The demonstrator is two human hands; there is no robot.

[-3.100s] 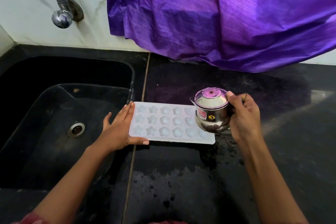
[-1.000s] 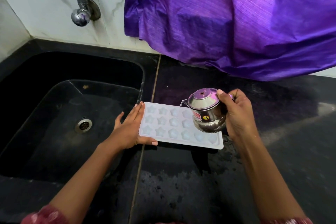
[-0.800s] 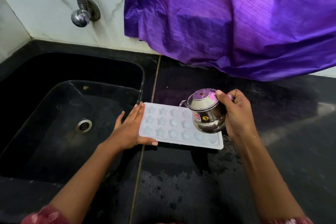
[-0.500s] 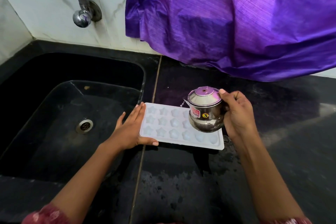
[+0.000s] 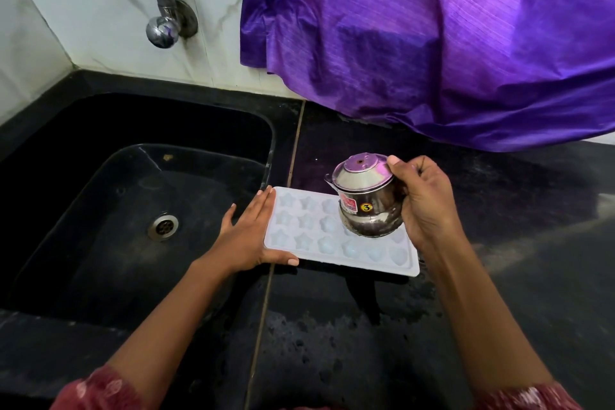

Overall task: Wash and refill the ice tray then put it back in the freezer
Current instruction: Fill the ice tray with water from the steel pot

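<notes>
Grips the steel pot (image 5: 366, 201) in the right hand (image 5: 426, 203), thumb on the lid, above the middle-right cells of the ice tray (image 5: 307, 240); levelled back from the tilt of a second ago, no stream showing at the spout. Steadies the tray's left end with the flat, straight-fingered left hand (image 5: 246, 236), on the surface (image 5: 332, 343) just right of the sink (image 5: 271, 143). Likely a pause between pours: refilling under way, fill level impossible to tell.

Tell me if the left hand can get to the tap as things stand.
Probably yes. The left hand only steadies the end of the ice tray with straight fingers, and nothing but the open sink lies between it and the tap.
</notes>
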